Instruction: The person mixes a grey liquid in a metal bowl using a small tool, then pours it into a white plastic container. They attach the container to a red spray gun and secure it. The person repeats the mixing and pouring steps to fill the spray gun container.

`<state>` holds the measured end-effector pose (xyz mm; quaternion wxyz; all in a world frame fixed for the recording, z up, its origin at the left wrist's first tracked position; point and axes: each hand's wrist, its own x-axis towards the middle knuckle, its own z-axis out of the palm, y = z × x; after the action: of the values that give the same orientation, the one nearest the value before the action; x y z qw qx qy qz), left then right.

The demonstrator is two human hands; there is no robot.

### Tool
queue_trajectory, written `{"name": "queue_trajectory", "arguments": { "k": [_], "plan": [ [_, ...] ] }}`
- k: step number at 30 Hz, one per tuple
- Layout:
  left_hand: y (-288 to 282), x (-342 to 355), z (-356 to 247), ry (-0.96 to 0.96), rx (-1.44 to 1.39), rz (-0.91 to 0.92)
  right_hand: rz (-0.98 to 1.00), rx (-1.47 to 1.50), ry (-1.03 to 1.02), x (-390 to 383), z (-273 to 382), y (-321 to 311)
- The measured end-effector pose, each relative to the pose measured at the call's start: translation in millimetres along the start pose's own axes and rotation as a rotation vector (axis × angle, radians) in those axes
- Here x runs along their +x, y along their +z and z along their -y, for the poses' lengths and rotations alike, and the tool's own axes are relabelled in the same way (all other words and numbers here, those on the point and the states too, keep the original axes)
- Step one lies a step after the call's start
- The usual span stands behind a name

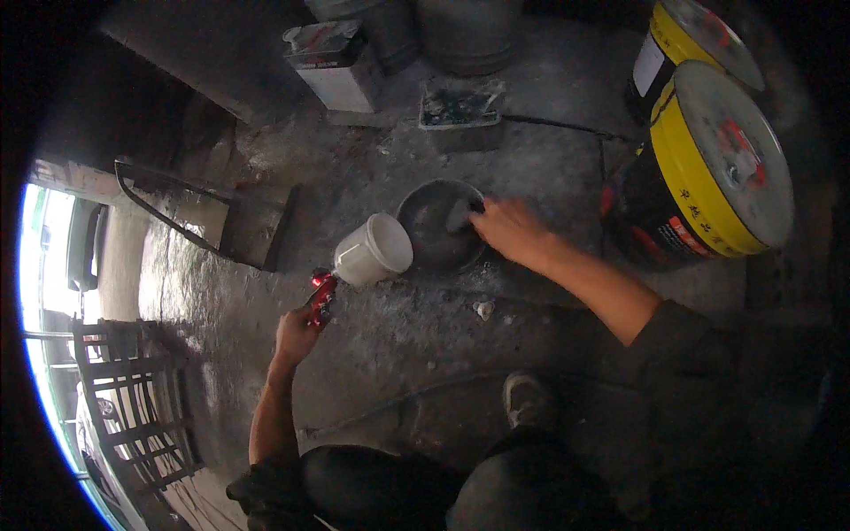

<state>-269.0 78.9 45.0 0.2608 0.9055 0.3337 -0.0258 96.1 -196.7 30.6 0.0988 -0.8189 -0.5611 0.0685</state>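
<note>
My left hand [298,336] is closed round the handle of a red spray gun [322,296]. A white cup [359,258] sits at the gun's upper end, tilted with its open mouth toward the right. Just right of the cup, a round dark basin [409,244] rests on the floor. My right hand [512,232] is over the basin's right rim, slightly smeared by motion. Its fingers are closed, and a greyish shape shows beside them inside the basin, too blurred to name.
Two large drums with yellow bands [722,177] stand at the right. Beyond the basin are a rectangular tub [460,137], a white box-shaped can [341,84] and grey buckets [469,40]. A framed panel [252,221] lies at the left. My shoe [526,403] is near the basin.
</note>
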Motion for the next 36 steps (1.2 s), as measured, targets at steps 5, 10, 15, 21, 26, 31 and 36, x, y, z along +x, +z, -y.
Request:
{"name": "queue_trajectory", "arguments": {
  "k": [5,10,15,21,26,31,36],
  "plan": [
    [-1.7,3.4,-21.1,-0.089,0.099,0.046,-0.027,0.135,-0.178,-19.1,-7.2,3.7],
    [-6.6,-3.9,-21.3,-0.127,0.143,0.035,-0.173,0.573,-0.112,-22.6,7.9,-60.3],
    [-0.6,-0.5,-42.6,-0.131,0.125,0.014,-0.274,0.558,-0.066,2.3,40.2,-48.7],
    [1.5,4.4,-62.3,0.018,0.205,-0.092,0.113,0.840,-0.028,24.7,50.7,-24.8],
    [-7.3,4.4,-48.6,-0.032,0.248,-0.029,0.160,0.688,-0.299,19.2,21.1,-69.4],
    [1.5,1.3,-54.6,-0.075,0.092,0.064,-0.249,0.129,-0.598,13.2,11.3,-93.8],
    [5.1,3.8,-46.5,0.126,0.062,0.081,-0.266,0.007,-0.597,16.5,55.1,-50.1]
  ]
}}
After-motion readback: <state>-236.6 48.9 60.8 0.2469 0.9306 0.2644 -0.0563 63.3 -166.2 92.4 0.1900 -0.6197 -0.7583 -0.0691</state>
